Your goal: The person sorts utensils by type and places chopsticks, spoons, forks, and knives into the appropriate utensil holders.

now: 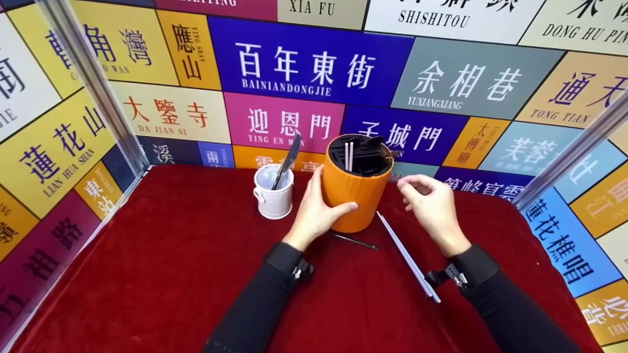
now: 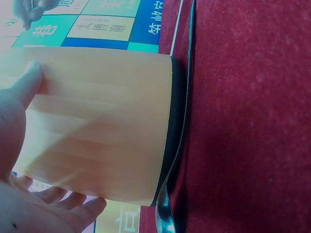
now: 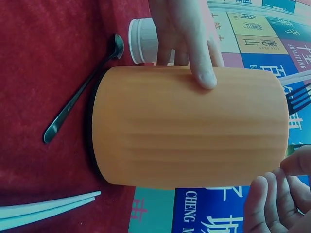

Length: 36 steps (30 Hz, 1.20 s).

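Note:
My left hand [image 1: 319,213] grips the side of an orange utensil holder [image 1: 355,201], its thumb across the front. The holder tilts slightly; its black slotted top faces up. Two pale chopsticks [image 1: 349,157] and dark utensils stick out, including a black fork [image 3: 299,98] in the right wrist view. To the right of the rim is my right hand [image 1: 434,208], fingers loosely bent with thumb and forefinger close together; I see nothing held in it. A dark metal spoon [image 3: 80,92] lies by the holder's base. Another pair of chopsticks [image 1: 407,255] lies on the right.
A small white bin-shaped cup [image 1: 274,198] stands left of the holder, with a dark knife [image 1: 287,162] leaning in it. Red cloth [image 1: 196,274] covers the table. Printed panels [image 1: 314,63] rise behind and at both sides, with metal posts [image 1: 93,73] at the corners.

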Each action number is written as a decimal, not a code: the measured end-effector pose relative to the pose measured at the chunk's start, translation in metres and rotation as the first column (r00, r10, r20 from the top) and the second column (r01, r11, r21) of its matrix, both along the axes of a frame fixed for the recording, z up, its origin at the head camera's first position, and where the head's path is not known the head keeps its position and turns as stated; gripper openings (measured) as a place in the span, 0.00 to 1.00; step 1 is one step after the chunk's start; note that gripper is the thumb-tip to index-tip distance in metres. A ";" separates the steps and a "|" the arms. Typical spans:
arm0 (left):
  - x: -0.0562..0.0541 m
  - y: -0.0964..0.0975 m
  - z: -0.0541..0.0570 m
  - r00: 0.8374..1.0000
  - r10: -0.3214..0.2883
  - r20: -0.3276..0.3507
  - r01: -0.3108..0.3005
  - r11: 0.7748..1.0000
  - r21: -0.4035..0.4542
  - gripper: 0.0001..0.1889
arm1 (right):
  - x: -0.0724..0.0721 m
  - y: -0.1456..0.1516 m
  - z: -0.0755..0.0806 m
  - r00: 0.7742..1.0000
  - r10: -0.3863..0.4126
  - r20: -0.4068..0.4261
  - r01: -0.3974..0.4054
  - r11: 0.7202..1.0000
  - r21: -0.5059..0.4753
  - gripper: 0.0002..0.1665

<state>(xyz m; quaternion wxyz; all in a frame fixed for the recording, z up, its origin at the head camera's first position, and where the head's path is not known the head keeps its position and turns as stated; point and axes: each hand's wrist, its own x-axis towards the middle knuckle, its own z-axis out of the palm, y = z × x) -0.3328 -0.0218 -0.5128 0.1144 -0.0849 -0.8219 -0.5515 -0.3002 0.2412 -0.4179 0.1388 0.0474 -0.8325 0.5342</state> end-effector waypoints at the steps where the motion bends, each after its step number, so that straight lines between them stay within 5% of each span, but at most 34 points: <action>1: 0.000 0.000 0.000 1.000 -0.001 -0.001 0.001 1.000 0.001 0.68 | 0.000 0.001 0.001 1.000 0.001 0.001 -0.001 1.000 0.002 0.13; 11: 0.001 -0.001 0.001 1.000 -0.004 0.006 0.004 1.000 0.006 0.68 | 0.001 0.017 0.010 0.995 0.043 0.092 -0.053 0.992 0.112 0.16; 18: 0.001 -0.001 0.001 1.000 -0.002 0.007 0.002 1.000 0.007 0.67 | -0.004 0.029 0.001 0.974 0.078 0.212 -0.137 0.950 0.280 0.13; 26: 0.000 0.000 0.000 1.000 -0.001 0.004 0.001 1.000 -0.002 0.68 | -0.016 0.037 -0.032 0.922 0.115 0.370 -0.288 0.842 0.457 0.11; 36: 0.001 -0.001 0.001 1.000 0.001 0.003 -0.001 1.000 0.002 0.68 | -0.021 0.035 -0.070 0.917 0.089 0.389 -0.350 0.648 0.676 0.08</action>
